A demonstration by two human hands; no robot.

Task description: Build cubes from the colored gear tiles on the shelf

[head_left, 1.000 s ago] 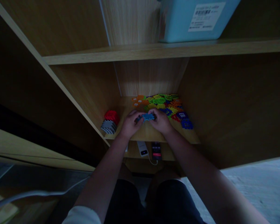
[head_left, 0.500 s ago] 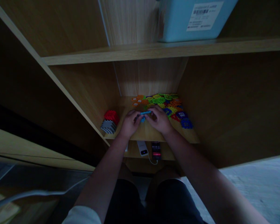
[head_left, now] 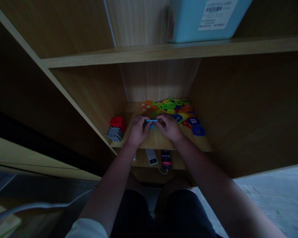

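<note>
Both my hands meet over the low wooden shelf (head_left: 161, 142). My left hand (head_left: 138, 129) and my right hand (head_left: 169, 127) are closed on joined light-blue toothed plastic tiles (head_left: 152, 122), held between the fingertips just above the board. A heap of loose tiles (head_left: 175, 110) in orange, green, yellow and blue lies behind and to the right of my right hand. Two built cubes stand at the shelf's left: a red cube (head_left: 118, 122) and a grey cube (head_left: 115, 134), a short way from my left hand.
A light-blue bin (head_left: 203, 19) with a white label sits on the upper shelf (head_left: 164, 51). Below the low shelf's front edge lie a white power bank (head_left: 152, 156) and a phone (head_left: 166, 159) joined by a cable. Wooden side walls close the compartment on both sides.
The blue tile piece has been turned from flat-facing to edge-on between my fingers, and both hands have closed in slightly around it. The rest stays put.
</note>
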